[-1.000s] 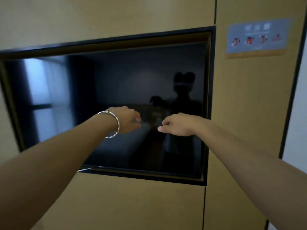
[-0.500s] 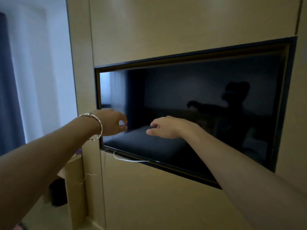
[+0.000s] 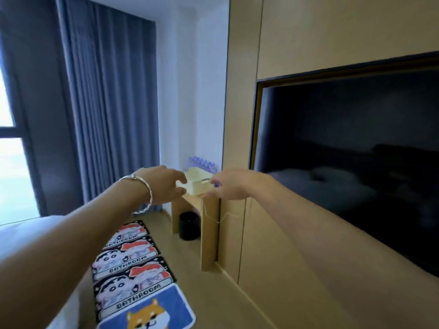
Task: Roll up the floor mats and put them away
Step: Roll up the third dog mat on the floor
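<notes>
Several floor mats lie flat in a row on the wooden floor, below my arms. Three are black-edged cartoon mats reading "BATHROOM": the far one (image 3: 129, 230), the middle one (image 3: 128, 255) and the near one (image 3: 134, 284). A blue mat with an orange dog (image 3: 152, 312) lies nearest, cut off by the bottom edge. My left hand (image 3: 166, 185), with a silver bangle on the wrist, and my right hand (image 3: 228, 186) are stretched out in the air well above the mats. Both hold nothing, and their fingers are loosely apart.
A cream basket (image 3: 197, 184) sits on a small wooden side table (image 3: 209, 236), with a black bin (image 3: 188, 225) under it. A wall-set TV (image 3: 344, 162) is to the right, dark curtains (image 3: 107, 103) hang to the left, and a bed edge (image 3: 23, 226) shows at lower left.
My view has swung left and down from the TV to the room corner, so the floor mats have come into sight. Both hands stay outstretched and hold nothing.
</notes>
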